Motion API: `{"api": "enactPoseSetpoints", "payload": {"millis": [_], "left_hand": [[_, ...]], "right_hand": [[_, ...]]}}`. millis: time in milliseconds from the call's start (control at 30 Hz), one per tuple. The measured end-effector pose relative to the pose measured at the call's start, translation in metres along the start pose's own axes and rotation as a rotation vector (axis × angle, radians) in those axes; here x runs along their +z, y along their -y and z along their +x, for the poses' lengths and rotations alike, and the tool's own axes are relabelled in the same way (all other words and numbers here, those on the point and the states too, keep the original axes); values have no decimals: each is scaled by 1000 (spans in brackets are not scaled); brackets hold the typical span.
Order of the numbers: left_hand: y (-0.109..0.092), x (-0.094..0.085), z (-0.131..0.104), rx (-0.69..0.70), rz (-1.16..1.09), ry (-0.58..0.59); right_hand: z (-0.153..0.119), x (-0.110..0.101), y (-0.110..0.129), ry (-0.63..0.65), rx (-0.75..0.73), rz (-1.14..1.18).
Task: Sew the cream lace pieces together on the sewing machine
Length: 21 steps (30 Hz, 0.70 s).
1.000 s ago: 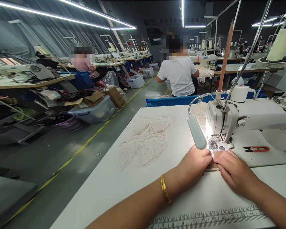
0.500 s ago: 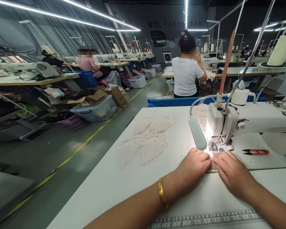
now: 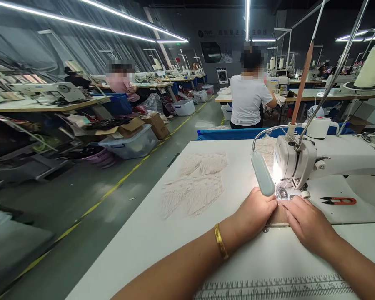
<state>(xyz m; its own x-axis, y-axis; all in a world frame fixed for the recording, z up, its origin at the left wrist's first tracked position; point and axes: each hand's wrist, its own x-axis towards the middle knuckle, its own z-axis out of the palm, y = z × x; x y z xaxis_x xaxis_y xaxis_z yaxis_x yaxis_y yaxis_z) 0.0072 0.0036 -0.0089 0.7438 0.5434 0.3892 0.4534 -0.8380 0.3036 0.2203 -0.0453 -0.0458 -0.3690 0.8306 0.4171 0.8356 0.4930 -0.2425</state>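
Currently, the head view shows two bare hands almost meeting at the needle area of a white sewing machine with a metal presser foot (image 3: 295, 162). The left hand (image 3: 256, 211), below a broad gold bracelet (image 3: 221, 241), has its fingers bent and bunched together just in front of the foot. The right hand (image 3: 311, 227) comes from the other side, fingers curled and angled inward, the index reaching close to the left fingertips. Whether either one pinches something cannot be told, since the tips are hidden or lost in glare. Between them lies a flat tan patch (image 3: 278, 215), cloth or machine plate being unclear.

Left of the machine, cream ruffled cloth pieces (image 3: 193, 196) lie on the smooth white tabletop (image 3: 156, 262); more cream ruffled cloth (image 3: 265, 146) sits behind the grey-green oblong lamp (image 3: 262, 173). Orange-handled thread snips with black blades (image 3: 339, 201) rest right of the needle area. A printed ruler scale (image 3: 268, 287) runs along the near edge.
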Motion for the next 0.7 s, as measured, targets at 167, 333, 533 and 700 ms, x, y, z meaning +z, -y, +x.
{"api": "enactPoseSetpoints", "payload": {"millis": [167,333,533,700], "left_hand": [[-1,-3,5,-122,-87,11],[3,2,3,-59,14,30],[11,12,-1,-21,66,13],[15,16,-4,-26,49,-32]], "right_hand": [[6,-10,-6,-65,106,8],[4,-11,-5,-12,155,45],[-3,-4,-6,-7,174,111],[-3,0,-7,-20,160,115]]}}
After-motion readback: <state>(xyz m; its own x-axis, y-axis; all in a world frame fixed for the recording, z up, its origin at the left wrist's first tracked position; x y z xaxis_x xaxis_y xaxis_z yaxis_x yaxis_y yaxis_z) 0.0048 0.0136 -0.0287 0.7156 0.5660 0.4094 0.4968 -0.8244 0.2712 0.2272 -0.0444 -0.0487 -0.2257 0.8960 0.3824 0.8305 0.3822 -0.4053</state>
